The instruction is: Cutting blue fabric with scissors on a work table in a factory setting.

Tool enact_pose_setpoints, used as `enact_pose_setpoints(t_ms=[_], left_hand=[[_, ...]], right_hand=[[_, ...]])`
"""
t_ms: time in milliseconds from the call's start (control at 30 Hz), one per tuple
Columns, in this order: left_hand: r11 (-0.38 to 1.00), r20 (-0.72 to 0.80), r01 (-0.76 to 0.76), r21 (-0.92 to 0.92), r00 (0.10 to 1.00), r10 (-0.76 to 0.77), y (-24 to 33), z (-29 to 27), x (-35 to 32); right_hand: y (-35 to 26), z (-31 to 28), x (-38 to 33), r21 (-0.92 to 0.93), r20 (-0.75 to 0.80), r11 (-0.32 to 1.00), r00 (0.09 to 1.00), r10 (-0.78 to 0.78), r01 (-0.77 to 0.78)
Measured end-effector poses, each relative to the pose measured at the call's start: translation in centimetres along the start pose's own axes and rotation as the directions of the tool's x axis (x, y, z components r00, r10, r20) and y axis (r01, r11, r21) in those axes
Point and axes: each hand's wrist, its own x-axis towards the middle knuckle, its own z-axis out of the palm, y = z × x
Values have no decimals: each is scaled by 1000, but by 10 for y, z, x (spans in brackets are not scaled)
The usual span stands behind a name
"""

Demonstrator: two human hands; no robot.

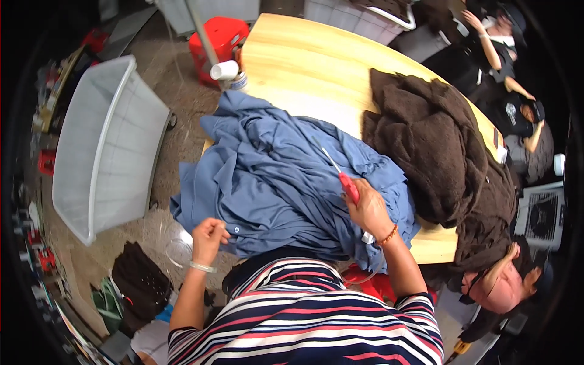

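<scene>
A rumpled heap of blue fabric (267, 158) lies in front of me and hangs over the table's near left edge. My right hand (368, 210) is closed round a red-handled tool (349, 187) with a thin, pale metal shaft. Its shaft points up and left over the cloth; I cannot tell whether the tip touches it. At the fabric's lower left edge, my left hand (208, 240) has its fingers curled in a pinch. What is between those fingers, if anything, is too small to make out. A small round pale mark (236, 229) shows on the fabric beside them.
Dark brown fabric (426, 140) is piled at the right of the wooden table (304, 61). On the left stands a large grey bin (109, 140). A red stool (220, 38) and a pole (201, 29) are behind the table's far left corner. Several people work along the right.
</scene>
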Motion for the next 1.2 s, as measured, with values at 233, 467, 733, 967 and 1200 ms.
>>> enact_pose_setpoints(t_ms=[233, 467, 733, 967, 1200], left_hand=[[347, 279, -629, 696, 682, 676, 100, 85, 121], [-67, 582, -581, 811, 789, 199, 87, 91, 203], [167, 575, -577, 800, 816, 60, 64, 32, 97], [272, 409, -511, 815, 841, 354, 130, 73, 203], [-135, 732, -761, 635, 536, 421, 99, 84, 285]], right_hand=[[48, 10, -5, 79, 55, 984, 986, 159, -163], [37, -15, -23, 98, 230, 994, 973, 15, -38], [71, -48, 16, 184, 256, 964, 956, 142, -192], [96, -12, 117, -2, 71, 963, 960, 270, -270], [112, 71, 135, -201, 116, 951, 958, 262, -235]])
